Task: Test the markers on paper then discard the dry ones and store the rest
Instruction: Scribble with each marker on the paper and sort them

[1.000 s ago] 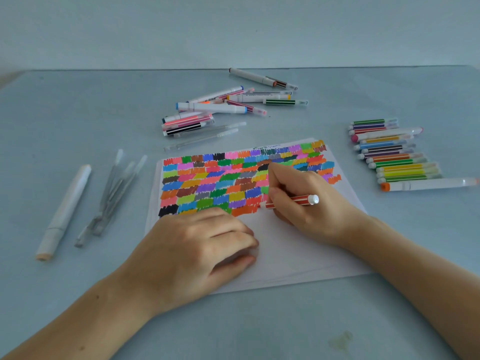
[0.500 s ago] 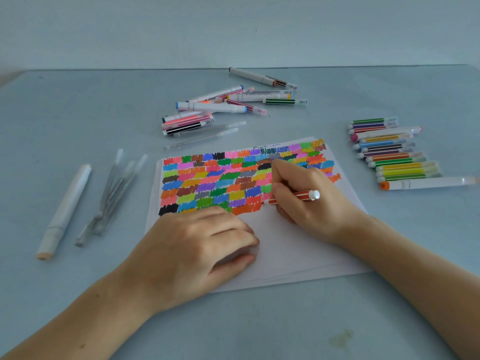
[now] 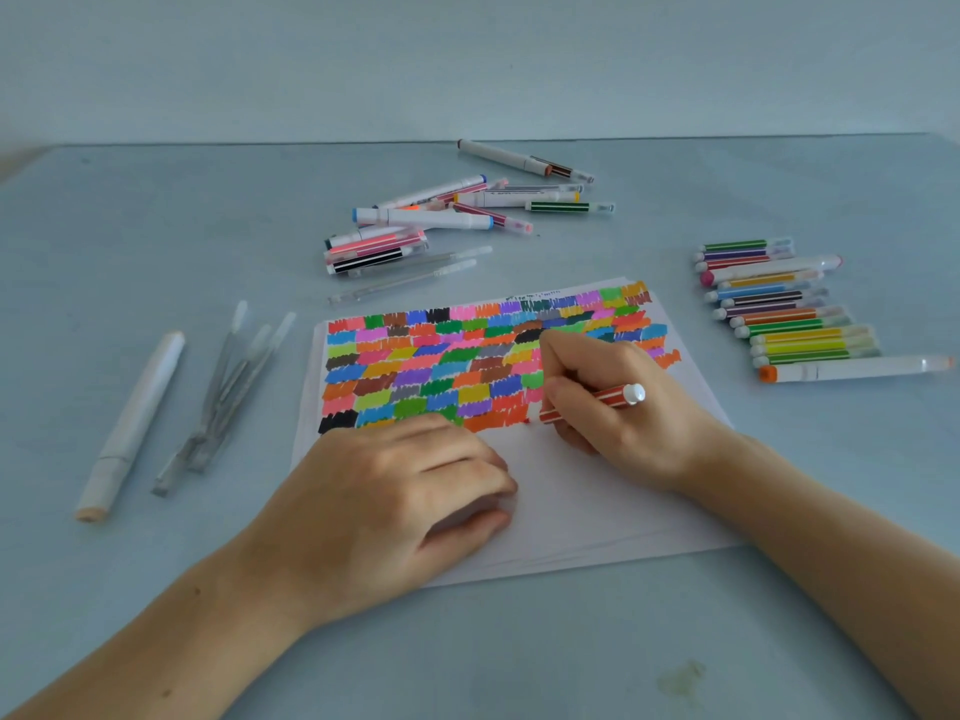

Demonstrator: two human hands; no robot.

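A white paper sheet (image 3: 582, 501) lies before me, its upper half filled with coloured scribble patches. My right hand (image 3: 618, 402) grips a red-striped marker (image 3: 597, 400), tip down at the right end of the lowest patch row. My left hand (image 3: 395, 506) rests on the sheet's lower left with its fingers loosely curled, holding nothing. A loose pile of markers (image 3: 441, 220) lies beyond the paper. A neat row of striped markers (image 3: 779, 309) lies to the right.
The blue table (image 3: 156, 226) holds a thick white marker (image 3: 130, 423) and a bunch of clear thin pens (image 3: 228, 392) at the left. A long white marker with an orange end (image 3: 852, 368) closes the right row. A stain (image 3: 680, 678) marks the near edge.
My right hand with the red-striped marker has shifted slightly over the sheet at the end of the lowest row. The left hand has stayed in place.
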